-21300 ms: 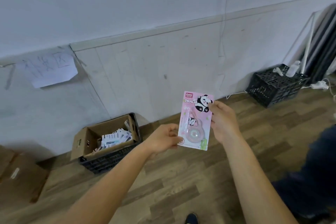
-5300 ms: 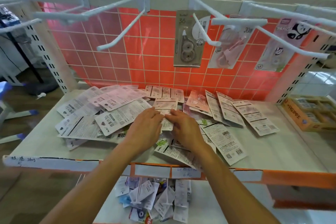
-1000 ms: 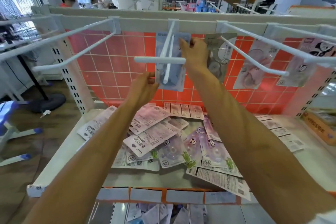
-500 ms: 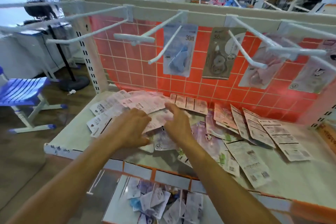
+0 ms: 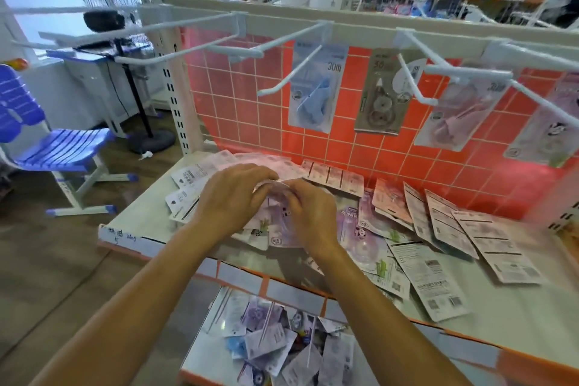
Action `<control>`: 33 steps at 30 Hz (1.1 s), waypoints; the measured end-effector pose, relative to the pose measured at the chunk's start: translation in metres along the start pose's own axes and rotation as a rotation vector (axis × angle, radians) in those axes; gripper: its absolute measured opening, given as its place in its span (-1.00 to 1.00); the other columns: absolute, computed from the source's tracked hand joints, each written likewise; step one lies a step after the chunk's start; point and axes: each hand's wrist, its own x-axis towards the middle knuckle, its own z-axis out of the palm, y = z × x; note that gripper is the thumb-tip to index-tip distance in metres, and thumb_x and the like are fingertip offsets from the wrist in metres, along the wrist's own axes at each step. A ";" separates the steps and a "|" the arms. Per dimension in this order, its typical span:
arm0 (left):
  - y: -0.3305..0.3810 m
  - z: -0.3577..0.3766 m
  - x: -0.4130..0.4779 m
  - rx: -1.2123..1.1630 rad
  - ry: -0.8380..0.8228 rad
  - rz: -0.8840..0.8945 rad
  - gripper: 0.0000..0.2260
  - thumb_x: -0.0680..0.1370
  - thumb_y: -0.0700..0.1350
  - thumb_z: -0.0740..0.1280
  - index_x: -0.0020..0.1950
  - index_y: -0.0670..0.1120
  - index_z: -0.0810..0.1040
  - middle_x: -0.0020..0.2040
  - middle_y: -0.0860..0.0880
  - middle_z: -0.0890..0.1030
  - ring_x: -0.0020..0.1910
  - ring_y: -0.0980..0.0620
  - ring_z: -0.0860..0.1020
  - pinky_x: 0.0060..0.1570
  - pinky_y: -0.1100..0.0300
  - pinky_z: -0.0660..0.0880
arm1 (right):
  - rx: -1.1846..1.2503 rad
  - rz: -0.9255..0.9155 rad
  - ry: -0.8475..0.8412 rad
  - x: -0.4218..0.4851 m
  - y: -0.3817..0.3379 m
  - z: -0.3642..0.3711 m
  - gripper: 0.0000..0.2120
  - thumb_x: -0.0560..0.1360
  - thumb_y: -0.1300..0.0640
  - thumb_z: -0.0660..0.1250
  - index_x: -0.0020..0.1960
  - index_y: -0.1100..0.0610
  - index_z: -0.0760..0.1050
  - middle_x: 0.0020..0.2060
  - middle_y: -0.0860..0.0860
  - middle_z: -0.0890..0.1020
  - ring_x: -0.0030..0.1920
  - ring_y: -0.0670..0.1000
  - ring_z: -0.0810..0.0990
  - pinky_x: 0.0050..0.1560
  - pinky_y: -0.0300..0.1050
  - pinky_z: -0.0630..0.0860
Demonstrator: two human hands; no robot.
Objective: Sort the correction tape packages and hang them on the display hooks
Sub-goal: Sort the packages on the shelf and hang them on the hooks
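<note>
Many correction tape packages (image 5: pixel 435 229) lie scattered on the white shelf (image 5: pixel 507 310), most face down. My left hand (image 5: pixel 232 197) and my right hand (image 5: pixel 308 211) meet over the pile's left part, both pinching a purple panda package (image 5: pixel 279 222) by its top. On the white hooks (image 5: pixel 282 84) above hang a blue package (image 5: pixel 316 91), a grey one (image 5: pixel 383 94), a pink one (image 5: pixel 454 112) and a panda one (image 5: pixel 545 134), against the orange tiled back panel.
A lower shelf (image 5: pixel 200 357) holds more loose packages (image 5: pixel 275 345). A blue chair (image 5: pixel 53 147) and a fan stand (image 5: pixel 150 141) are on the floor to the left. The two leftmost hooks (image 5: pixel 194 50) are bare. People sit far behind the rack.
A second ago both hands were up at the hook with the blue package; it now hangs free. The hands dropped to the pile and closed on a purple panda package.
</note>
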 end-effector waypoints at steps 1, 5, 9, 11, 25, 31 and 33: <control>-0.001 0.000 0.002 -0.048 0.038 -0.030 -0.80 0.49 -0.10 0.34 0.08 -0.07 0.63 -0.04 -0.05 0.69 -0.08 -0.10 0.64 -0.09 0.05 0.55 | 0.019 0.027 0.013 0.001 -0.001 -0.004 -0.84 0.54 0.20 0.26 -0.07 0.08 0.63 -0.26 -0.03 0.66 -0.29 -0.06 0.55 -0.29 -0.24 0.37; -0.011 -0.003 0.007 -0.281 0.088 -0.222 -0.54 0.46 -0.16 0.45 0.34 -0.10 0.44 0.18 -0.04 0.59 0.14 0.01 0.54 0.14 0.13 0.43 | 0.155 0.150 0.047 0.009 -0.004 -0.015 -0.80 0.52 0.22 0.27 -0.27 0.07 0.49 -0.43 -0.07 0.51 -0.42 -0.10 0.41 -0.38 -0.15 0.33; -0.024 -0.004 -0.001 -0.648 -0.075 -0.465 -0.42 0.45 -0.14 0.47 0.41 -0.03 0.30 0.18 0.00 0.53 0.17 0.06 0.52 0.16 0.15 0.48 | 0.467 0.256 0.117 0.015 -0.014 -0.014 -0.78 0.48 0.10 0.25 -0.09 0.27 0.54 -0.17 0.27 0.60 -0.17 0.29 0.55 -0.15 0.22 0.52; -0.030 -0.003 -0.005 -0.791 -0.190 -0.533 -0.44 0.47 -0.13 0.45 0.41 -0.04 0.30 0.14 -0.02 0.58 0.14 0.04 0.57 0.13 0.11 0.52 | 0.608 0.308 0.116 0.014 -0.024 -0.008 -0.83 0.50 0.13 0.27 -0.10 0.24 0.55 -0.11 0.32 0.59 -0.18 0.29 0.55 -0.12 0.28 0.52; -0.024 -0.004 0.003 -1.126 -0.443 -0.423 -0.80 0.49 -0.31 0.39 0.08 -0.12 0.58 -0.02 -0.05 0.70 -0.01 0.02 0.67 -0.06 0.21 0.60 | 0.766 0.475 0.237 0.014 -0.050 -0.023 -0.84 0.54 0.26 0.27 -0.08 0.08 0.60 -0.08 0.12 0.69 0.02 0.22 0.64 0.07 0.31 0.53; -0.009 -0.001 0.008 -1.147 -0.471 -0.359 -0.81 0.49 -0.28 0.39 0.08 -0.10 0.58 -0.03 -0.03 0.71 -0.03 0.05 0.67 -0.08 0.23 0.60 | 0.736 0.413 0.320 0.010 -0.052 -0.043 -0.85 0.55 0.15 0.29 -0.07 0.17 0.61 -0.08 0.25 0.65 -0.02 0.34 0.60 0.00 0.41 0.50; -0.006 -0.001 0.008 -1.169 -0.481 -0.353 -0.78 0.49 -0.29 0.39 0.11 -0.14 0.57 -0.02 -0.05 0.70 -0.02 0.03 0.67 -0.07 0.22 0.60 | 0.735 0.390 0.345 0.009 -0.054 -0.047 -0.84 0.55 0.12 0.30 -0.06 0.19 0.60 -0.07 0.28 0.64 0.01 0.39 0.57 0.00 0.42 0.49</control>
